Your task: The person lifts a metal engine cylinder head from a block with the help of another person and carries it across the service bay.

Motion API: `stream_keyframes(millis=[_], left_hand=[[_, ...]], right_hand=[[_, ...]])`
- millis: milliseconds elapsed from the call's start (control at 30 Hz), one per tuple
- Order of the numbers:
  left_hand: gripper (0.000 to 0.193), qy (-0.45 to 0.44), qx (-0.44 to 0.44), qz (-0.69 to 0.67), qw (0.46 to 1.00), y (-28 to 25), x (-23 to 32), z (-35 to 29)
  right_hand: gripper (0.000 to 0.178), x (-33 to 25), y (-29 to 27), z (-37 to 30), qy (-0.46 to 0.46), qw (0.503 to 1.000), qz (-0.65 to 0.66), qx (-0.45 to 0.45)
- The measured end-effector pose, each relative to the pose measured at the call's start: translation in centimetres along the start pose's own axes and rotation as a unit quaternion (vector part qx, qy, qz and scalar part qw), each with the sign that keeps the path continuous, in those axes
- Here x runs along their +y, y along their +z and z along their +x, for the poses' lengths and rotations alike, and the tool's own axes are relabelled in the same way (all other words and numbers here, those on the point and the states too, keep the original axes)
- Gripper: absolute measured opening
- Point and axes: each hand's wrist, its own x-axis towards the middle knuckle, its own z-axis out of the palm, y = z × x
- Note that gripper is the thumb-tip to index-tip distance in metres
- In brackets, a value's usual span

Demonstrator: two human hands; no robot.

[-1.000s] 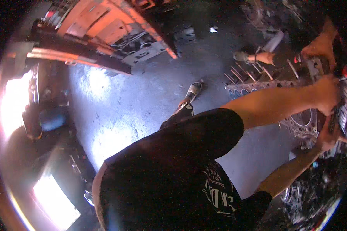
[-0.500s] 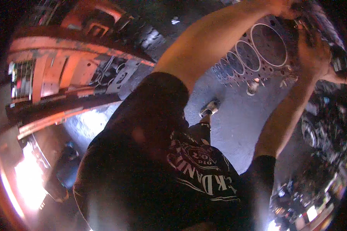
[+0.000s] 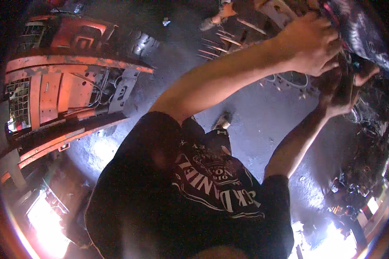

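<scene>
Hands meet at the upper right of the frame: left hand (image 3: 309,45) coming at it from above, fingers curled, and right hand (image 3: 338,97) set just below, wrist bent upward. Between them sits a dark piece (image 3: 343,80), so shadowed that its shape won't read. What about the grip? Left fingers bend toward that darkness, right fingers run up into it, but whether either is clamped on the piece or merely against it, I cannot tell. Coming in from 2 sides like that would, I judge, help keep something steady, with neither arm blocking the other.

Behind the left forearm (image 3: 229,82) lies an engine block (image 3: 296,78), its rounded openings partly covered; long rods (image 3: 231,41) jut out at the upper middle, perhaps standing proud for easy reach. Whatever carries the block is hidden from us.

Down to the floor (image 3: 259,134) now: grey, scuffed, shaded mid-frame, with glaring light pooled at the left. The person's shoe (image 3: 222,121) is planted near the centre, and at the top, what looks like another person's lower leg (image 3: 224,11). Over at the left, a large orange metal frame (image 3: 52,97), paint chipped. Dim, jumbled clutter (image 3: 363,151) crowds the right edge, while fierce brightness burns out both lower corners of this murky room.
</scene>
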Motion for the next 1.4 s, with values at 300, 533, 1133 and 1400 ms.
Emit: stream_keyframes(millis=[300,533,1133,1400], left_hand=[[0.044,-0.103,-0.08,0.081,0.988,-7.9,3.3,-1.2],[0.055,-0.096,-0.111,0.251,0.957,-20.7,-7.2,-6.8],[0.049,-0.043,-0.174,0.018,0.984,-21.5,-10.1,-6.9],[0.046,0.068,-0.074,-0.122,0.987,-16.2,8.0,-3.6]], right_hand=[[0.03,-1.9,2.9,3.1,-0.02,0.973,0.221,-0.069],[0.036,-22.0,6.0,8.5,-0.052,0.981,0.147,-0.118],[0.04,-27.9,-2.3,3.2,0.115,0.986,-0.086,-0.089],[0.046,-15.6,-15.1,-4.3,0.039,0.998,-0.047,-0.032]])
